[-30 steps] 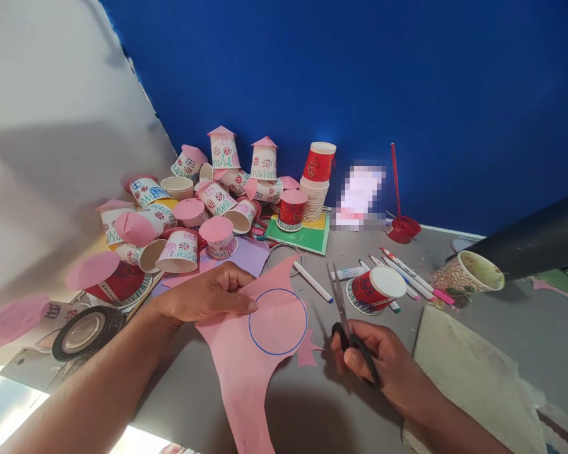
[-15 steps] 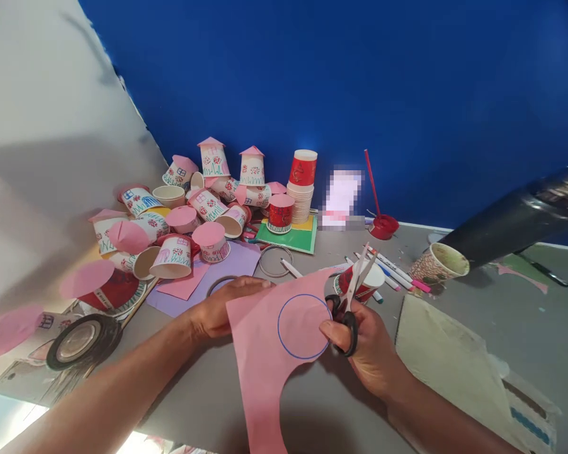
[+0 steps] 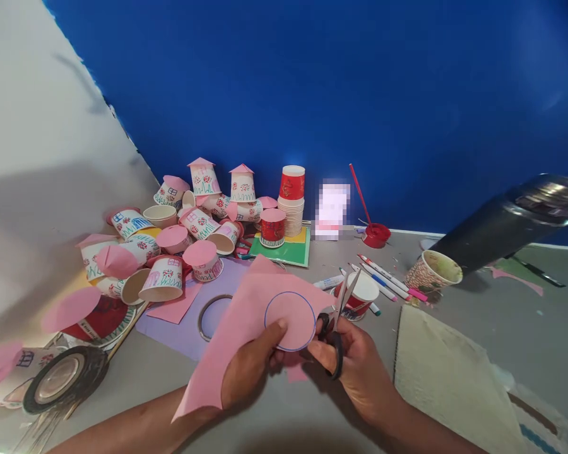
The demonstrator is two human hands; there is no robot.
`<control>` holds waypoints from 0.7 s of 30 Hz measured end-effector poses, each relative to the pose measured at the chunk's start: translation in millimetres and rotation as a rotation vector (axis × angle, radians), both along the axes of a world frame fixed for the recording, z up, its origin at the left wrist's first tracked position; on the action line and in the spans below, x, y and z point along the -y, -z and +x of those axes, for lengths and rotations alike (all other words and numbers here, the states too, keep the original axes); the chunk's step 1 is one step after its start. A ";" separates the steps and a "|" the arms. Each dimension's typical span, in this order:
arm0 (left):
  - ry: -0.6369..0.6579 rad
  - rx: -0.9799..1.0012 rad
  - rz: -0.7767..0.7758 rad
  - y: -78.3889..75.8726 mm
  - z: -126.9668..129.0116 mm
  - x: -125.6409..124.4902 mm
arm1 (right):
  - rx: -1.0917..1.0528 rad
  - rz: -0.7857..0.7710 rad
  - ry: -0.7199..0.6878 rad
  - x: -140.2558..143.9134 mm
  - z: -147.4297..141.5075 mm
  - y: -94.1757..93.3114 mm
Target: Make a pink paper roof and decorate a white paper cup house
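My left hand [image 3: 255,362] grips a sheet of pink paper [image 3: 236,309], thumb on top and fingers underneath. A blue circle is drawn on the sheet, and a curved piece has been cut from its edge. In my right hand [image 3: 360,366] is a pair of scissors [image 3: 338,321] with black handles. The blades point up and away, slightly parted, beside the paper's right edge. Just beyond them a red and white paper cup [image 3: 362,293] lies among several markers [image 3: 388,277]. A purple sheet [image 3: 170,337] with a ring [image 3: 208,318] on it is partly covered by the pink paper.
Several decorated paper cups with pink tops [image 3: 165,277] are heaped at left. A cup stack [image 3: 292,208] stands by the blue wall, near a red dish [image 3: 376,236]. A tape roll [image 3: 59,381] lies front left. At right are a dark flask [image 3: 483,221], patterned cup [image 3: 430,271] and pale cloth [image 3: 449,372].
The pink sheet has been turned, its long strip now pointing lower left. My left hand has moved from its far edge to below the circle. The scissors stay in my right hand.
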State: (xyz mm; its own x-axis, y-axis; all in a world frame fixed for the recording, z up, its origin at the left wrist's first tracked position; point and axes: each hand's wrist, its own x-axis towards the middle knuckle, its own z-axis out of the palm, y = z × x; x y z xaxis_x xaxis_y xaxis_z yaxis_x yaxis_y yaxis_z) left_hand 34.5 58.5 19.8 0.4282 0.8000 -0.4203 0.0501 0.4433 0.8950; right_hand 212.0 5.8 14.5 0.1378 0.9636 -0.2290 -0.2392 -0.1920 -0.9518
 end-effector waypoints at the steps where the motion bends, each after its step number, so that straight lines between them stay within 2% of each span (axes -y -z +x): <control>1: -0.028 -0.031 0.012 -4.0 -1.2 -3.5 | 0.002 -0.007 -0.050 1.4 1.8 0.2; 3: -0.059 -0.076 0.094 -13.4 -3.1 -10.6 | 0.041 -0.027 -0.176 4.9 6.2 2.4; 5: -0.117 -0.007 0.132 -22.0 -3.8 -15.8 | 0.069 -0.029 -0.306 8.1 9.9 6.6; 9: -0.206 0.044 0.110 -31.1 -3.8 -19.8 | 0.062 -0.077 -0.470 10.8 10.9 15.5; 12: -0.206 0.043 0.071 -31.9 -5.5 -19.0 | 0.075 -0.113 -0.506 10.5 8.1 18.6; 16: -0.164 -0.013 0.156 -28.8 -7.1 -12.1 | 0.011 -0.133 -0.530 11.3 3.5 22.8; 21: -0.181 -0.030 0.017 -21.4 -4.5 -4.8 | 0.016 -0.087 -0.486 12.8 0.6 26.2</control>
State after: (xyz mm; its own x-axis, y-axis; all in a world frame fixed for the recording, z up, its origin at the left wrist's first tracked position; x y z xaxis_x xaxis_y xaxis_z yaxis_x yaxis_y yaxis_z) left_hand 30.0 63.4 41.2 0.2635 0.8701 -0.4166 -0.0022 0.4324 0.9017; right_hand 212.6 -7.0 -11.7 -0.3184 0.8949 -0.3127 -0.0879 -0.3563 -0.9302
